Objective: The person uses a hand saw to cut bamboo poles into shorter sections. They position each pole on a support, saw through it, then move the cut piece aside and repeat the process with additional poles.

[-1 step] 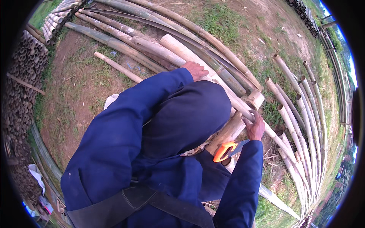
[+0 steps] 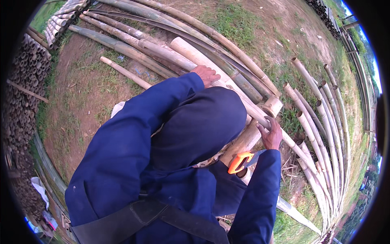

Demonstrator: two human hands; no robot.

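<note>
My left hand [image 2: 206, 76] curls over a pale bamboo pole [image 2: 166, 53] just beyond my bent knee [image 2: 203, 126]. Farther right, my right hand [image 2: 271, 134] grips a bamboo pole [image 2: 251, 106], thumb on the near side and fingers over the top. The knee hides part of the poles, so I cannot tell whether both hands are on the same one. A handsaw with an orange handle [image 2: 240, 162] lies beside my right forearm, its blade partly covered by the sleeve. Under the held pole lies a thick bamboo piece [image 2: 242, 142].
Several long bamboo poles [image 2: 122, 48] lie on the grass and dirt beyond my left arm. A short cut bamboo section [image 2: 272, 105] sits past my right hand. More poles [image 2: 321, 122] fan out at the right. Stacked bamboo [image 2: 28, 81] stands at the far left.
My left hand and the pole under it have shifted very slightly to the left. The thumb of my right hand has lifted a little; the handsaw has stayed in place.
</note>
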